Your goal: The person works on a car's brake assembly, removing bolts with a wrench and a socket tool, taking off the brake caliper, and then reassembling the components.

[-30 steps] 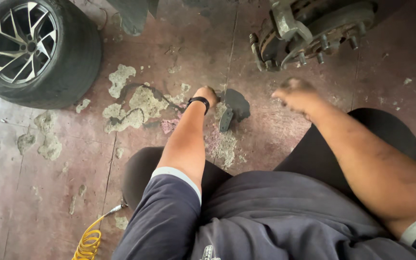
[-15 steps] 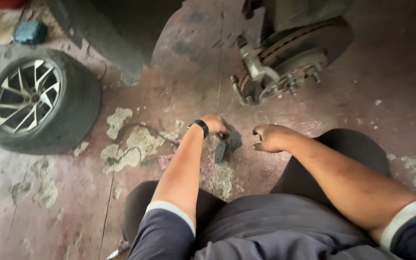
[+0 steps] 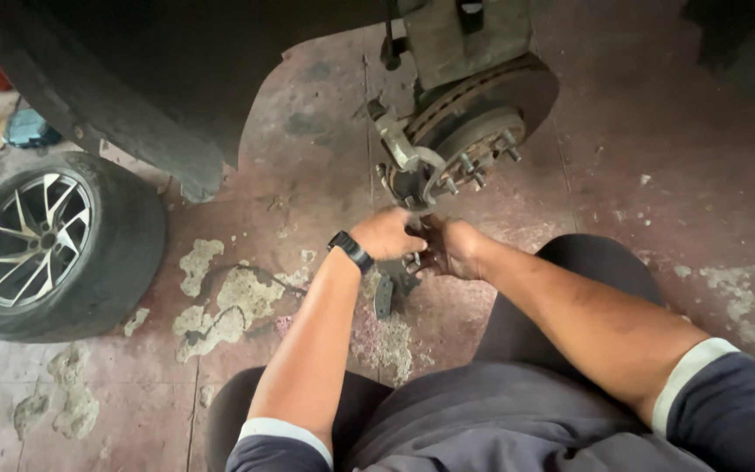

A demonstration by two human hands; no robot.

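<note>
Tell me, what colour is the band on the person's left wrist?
Black. The wristband shows best in the head view, just behind the left hand.

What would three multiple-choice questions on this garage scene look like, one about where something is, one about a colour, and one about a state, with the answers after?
1. Where does the removed wheel lie?
A. On the floor to the person's left
B. Mounted on the hub
C. On the person's lap

2. What colour is the band of the wristwatch on the left hand?
A. White
B. Black
C. Yellow

3. In what state is the brake disc and hub?
A. Covered by a mounted wheel
B. Wrapped in cloth
C. Bare, with the wheel studs exposed

Answers: 1 A, the tyre and alloy rim rest flat on the worn red floor at the left of the view. 2 B, a dark band circles the wrist. 3 C, the studs stick out with no wheel over them, and both the left hand and the right hand meet just below the disc.
</note>
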